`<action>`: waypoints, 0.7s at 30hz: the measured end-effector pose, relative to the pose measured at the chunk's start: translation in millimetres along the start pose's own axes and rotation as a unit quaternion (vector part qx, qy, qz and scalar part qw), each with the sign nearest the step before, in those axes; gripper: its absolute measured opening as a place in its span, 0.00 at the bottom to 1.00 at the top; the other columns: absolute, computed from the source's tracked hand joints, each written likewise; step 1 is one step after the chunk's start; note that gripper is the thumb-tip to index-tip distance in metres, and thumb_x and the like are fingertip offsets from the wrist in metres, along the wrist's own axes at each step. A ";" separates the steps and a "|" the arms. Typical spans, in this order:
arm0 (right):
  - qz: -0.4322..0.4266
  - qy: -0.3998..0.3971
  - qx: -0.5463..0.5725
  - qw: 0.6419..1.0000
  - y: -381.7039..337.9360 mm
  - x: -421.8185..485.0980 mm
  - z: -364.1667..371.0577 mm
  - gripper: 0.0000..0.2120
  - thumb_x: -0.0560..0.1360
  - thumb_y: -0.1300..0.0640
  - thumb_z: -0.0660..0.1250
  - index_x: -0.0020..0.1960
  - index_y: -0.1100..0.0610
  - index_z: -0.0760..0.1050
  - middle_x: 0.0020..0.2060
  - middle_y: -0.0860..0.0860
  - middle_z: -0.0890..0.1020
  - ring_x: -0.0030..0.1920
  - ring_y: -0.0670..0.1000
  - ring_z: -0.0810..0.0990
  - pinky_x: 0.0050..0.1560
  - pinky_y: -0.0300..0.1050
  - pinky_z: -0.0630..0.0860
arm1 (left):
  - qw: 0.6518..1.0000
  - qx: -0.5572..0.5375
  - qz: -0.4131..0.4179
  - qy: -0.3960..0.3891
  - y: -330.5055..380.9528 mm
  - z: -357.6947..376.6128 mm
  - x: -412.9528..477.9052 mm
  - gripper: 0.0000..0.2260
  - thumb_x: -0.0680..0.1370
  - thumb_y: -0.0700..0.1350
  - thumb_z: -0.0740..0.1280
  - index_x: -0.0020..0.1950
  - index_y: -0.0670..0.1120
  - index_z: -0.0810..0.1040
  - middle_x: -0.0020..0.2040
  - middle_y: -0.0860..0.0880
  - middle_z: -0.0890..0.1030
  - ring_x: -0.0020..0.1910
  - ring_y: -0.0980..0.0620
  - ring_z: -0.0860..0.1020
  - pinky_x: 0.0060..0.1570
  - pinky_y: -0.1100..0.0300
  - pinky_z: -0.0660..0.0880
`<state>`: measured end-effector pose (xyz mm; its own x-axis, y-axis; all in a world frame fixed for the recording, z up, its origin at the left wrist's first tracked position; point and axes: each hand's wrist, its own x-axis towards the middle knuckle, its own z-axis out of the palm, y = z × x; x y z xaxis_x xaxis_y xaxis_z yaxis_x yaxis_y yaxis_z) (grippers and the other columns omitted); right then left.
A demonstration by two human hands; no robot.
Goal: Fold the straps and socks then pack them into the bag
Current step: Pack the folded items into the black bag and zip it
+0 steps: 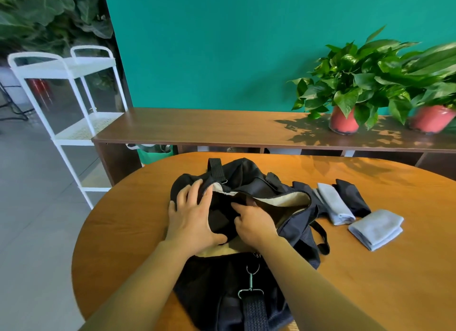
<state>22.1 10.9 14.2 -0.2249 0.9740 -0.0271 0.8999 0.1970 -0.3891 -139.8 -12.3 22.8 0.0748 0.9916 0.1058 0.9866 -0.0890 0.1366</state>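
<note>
While the black bag lay unzipped at the middle of the round worktop, your left hand spread its fingers over the bag's left end, its thumb hooked under a dark fold and gripping it. Your right hand curled its fingers into that same fabric at the opening, pinching it. At the middle right of the frame lay a folded pale-blue sock just beside the bag, a folded dark piece against it, and a second pale-blue sock nearer you. A webbing strap clipped on at bottom centre.
</note>
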 end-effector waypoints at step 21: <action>0.025 -0.017 0.016 0.999 -15.9 -12.5 8.4 0.25 0.80 0.50 0.52 0.76 0.49 0.53 0.75 0.58 0.57 0.72 0.61 0.59 0.68 0.54 0.63 | 0.990 -0.111 0.016 -0.087 -6.9 -12.4 7.8 0.51 0.68 0.49 0.72 0.76 0.61 0.36 0.76 0.58 0.33 0.73 0.43 0.59 0.47 0.58 0.75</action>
<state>7.5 -5.3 13.0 -0.1918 0.9784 -0.0778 0.8980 0.1429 -0.4160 -147.9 -5.1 35.0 0.1480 0.9875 -0.0544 0.9284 -0.1198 0.3517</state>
